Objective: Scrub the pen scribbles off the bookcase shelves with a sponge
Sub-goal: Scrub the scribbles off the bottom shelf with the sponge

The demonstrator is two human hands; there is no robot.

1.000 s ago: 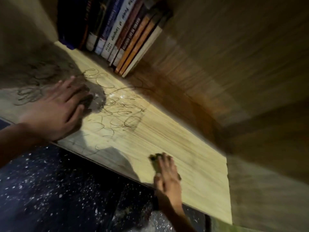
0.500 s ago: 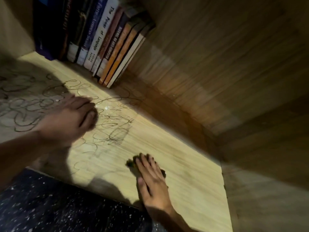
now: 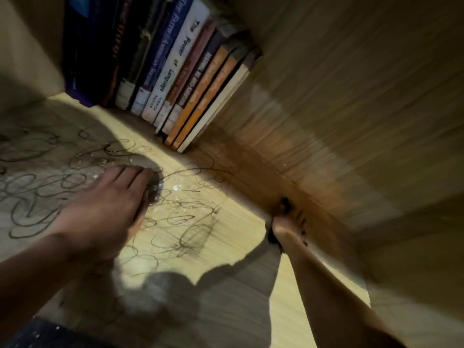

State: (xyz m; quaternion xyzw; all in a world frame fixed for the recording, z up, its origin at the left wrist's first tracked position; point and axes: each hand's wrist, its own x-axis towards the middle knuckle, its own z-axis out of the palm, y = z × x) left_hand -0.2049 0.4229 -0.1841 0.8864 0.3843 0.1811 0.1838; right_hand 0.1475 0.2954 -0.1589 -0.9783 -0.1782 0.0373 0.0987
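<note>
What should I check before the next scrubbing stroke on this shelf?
1. Left hand pressing a dark scrubber onto the scribbles: ok.
2. Foam wetting the marks beside that hand: ok.
3. Scribbles gone: not ok, loops cover the shelf left of centre.
4. Right hand on its sponge: cannot tell, blurred and shadowed at the back panel.
5. Books away from the wet patch: ok, they stand behind it.

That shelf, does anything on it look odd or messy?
Yes. Dark looping pen scribbles sprawl across the pale shelf, with wet foamy specks by the left hand. The books lean sideways rather than standing upright.
</note>
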